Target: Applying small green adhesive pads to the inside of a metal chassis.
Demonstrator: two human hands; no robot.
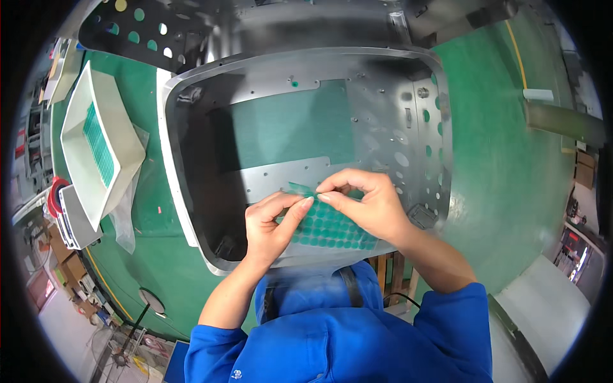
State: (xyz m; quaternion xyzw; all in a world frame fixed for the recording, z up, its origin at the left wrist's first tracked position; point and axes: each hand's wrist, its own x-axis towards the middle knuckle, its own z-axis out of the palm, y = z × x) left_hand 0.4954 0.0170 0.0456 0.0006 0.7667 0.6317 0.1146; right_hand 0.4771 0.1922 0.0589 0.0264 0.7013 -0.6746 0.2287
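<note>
A clear-backed sheet of round green stickers (335,230) hangs at the near rim of a grey metal housing. My right hand (373,201) pinches its upper edge between thumb and forefinger. Close beside it, my left hand (271,223) is closed too, thumb and forefinger together at the same edge. A narrow green flap of the sheet sticks up above the two pinches. Whether a single sticker is loose between the fingertips, I cannot tell. Behind the hands lies the open metal housing (262,171), a large rectangular opening in its bottom and round holes along its right wall.
On the left, a white bin (131,143) holds more green sheets, with a clear plastic bag (124,220) beside it. A grey box (80,220) and a red roll (56,196) stand nearby. Another metal housing (281,29) with round holes lies beyond. The worktop (156,210) is green.
</note>
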